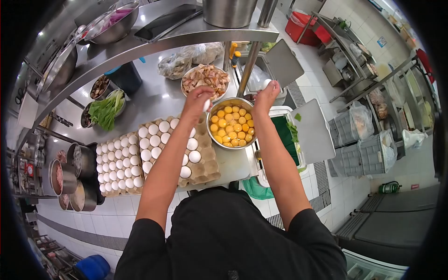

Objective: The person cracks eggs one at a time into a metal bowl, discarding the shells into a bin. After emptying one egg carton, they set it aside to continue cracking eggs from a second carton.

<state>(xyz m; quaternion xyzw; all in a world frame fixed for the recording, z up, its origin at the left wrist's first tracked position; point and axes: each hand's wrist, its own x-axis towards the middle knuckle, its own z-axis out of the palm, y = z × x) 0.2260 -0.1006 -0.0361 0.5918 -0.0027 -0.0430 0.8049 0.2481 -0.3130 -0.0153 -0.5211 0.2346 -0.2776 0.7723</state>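
Note:
My left hand (195, 106) is closed on a white egg (206, 105), just above the left rim of a metal bowl (232, 147). Many cracked eggs fill that bowl, their yellow yolks (232, 125) whole. On the bowl's right side, my right hand (265, 98) is raised with its fingers around a white egg (267, 82); whether its shell is whole I cannot tell. Beneath my left forearm lies a cardboard egg tray (211, 167), with bare cups on its right side and white eggs (193, 156) further left. More full trays of eggs (119, 163) stand beside it.
Behind the metal bowl sits a bowl of chopped meat (205, 79), near plastic bags (179, 63). Leafy greens (107, 110) fill a bowl to the left. A steel shelf (163, 45) crosses above the table. Right of the table, a green-lined bin (282, 135) stands with its lid open.

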